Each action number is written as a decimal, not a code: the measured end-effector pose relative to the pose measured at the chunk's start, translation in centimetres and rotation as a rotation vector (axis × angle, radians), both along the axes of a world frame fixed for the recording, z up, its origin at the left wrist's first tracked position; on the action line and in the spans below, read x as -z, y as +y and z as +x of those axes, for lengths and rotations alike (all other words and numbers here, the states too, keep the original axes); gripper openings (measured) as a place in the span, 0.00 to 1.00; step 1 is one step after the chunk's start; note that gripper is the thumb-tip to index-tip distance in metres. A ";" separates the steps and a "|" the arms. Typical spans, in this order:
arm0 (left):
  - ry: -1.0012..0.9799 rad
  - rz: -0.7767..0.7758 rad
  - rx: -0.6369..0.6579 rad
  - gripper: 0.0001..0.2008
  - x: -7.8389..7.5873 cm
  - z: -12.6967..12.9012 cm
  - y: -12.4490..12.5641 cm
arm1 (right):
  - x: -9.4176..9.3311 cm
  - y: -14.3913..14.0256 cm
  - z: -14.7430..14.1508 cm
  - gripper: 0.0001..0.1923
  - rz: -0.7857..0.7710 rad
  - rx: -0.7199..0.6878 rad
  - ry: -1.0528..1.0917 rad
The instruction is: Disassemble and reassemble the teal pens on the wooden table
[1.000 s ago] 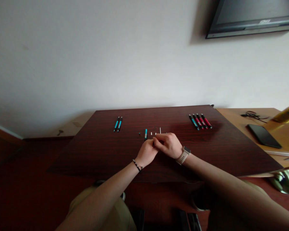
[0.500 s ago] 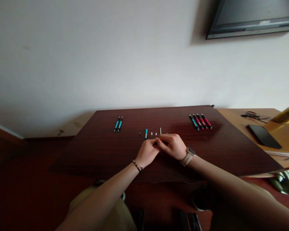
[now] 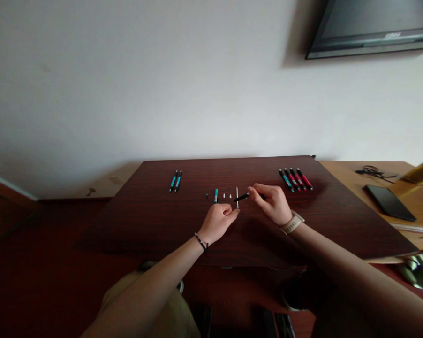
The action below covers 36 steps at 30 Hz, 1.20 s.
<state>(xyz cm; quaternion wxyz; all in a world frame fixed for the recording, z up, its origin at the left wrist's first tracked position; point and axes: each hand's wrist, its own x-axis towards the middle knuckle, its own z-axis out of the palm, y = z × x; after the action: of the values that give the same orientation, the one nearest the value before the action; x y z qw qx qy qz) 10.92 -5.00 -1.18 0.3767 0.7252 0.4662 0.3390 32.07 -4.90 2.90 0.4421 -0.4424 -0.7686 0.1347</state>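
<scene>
My right hand (image 3: 272,204) pinches a slim black pen part (image 3: 241,197) that points left above the table. Lower and to the left is my left hand (image 3: 216,223), its fingers curled and thumb stretched toward the right; whether something small is inside it is hidden. Between and beyond the hands lie a thin white pen refill (image 3: 237,192), two small white pieces, the nearer-left white piece (image 3: 224,195) among them, a blue pen barrel (image 3: 216,195) and a tiny dark piece (image 3: 207,195).
Two blue-and-black pens (image 3: 175,181) lie on the dark wooden table (image 3: 155,216) at the left. A row of several blue and red pens (image 3: 296,179) is at the right. A lighter desk beyond holds a black tablet-like device (image 3: 389,202) and a coiled cable (image 3: 373,172).
My hands were together and have come apart. The right hand moved up and to the right with the black pen part, which now shows; the refill is more fully visible.
</scene>
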 end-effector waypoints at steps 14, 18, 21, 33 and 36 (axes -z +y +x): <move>0.031 0.026 0.042 0.26 0.1 -0.1 -0.3 | 1.3 4.3 5.5 0.12 -0.026 0.185 -0.175; 0.047 0.042 0.045 0.26 -0.1 -0.1 -0.4 | 1.6 4.8 6.0 0.10 -0.104 0.208 -0.184; 0.056 0.045 0.042 0.26 -0.2 0.0 -0.5 | 2.0 5.2 6.2 0.08 -0.127 0.231 -0.250; 0.070 0.055 0.053 0.26 0.1 0.1 -0.4 | 4.3 6.7 7.1 0.07 -0.231 0.139 -0.337; 0.078 0.062 0.057 0.26 0.3 0.1 -0.3 | 4.9 7.0 7.3 0.08 -0.266 0.142 -0.327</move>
<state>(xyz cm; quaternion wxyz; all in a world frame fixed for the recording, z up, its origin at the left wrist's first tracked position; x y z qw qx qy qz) 11.00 -5.34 -1.47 0.3452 0.7622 0.4488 0.3138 39.39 2.08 -2.01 0.2579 -0.5656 -0.7725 0.1298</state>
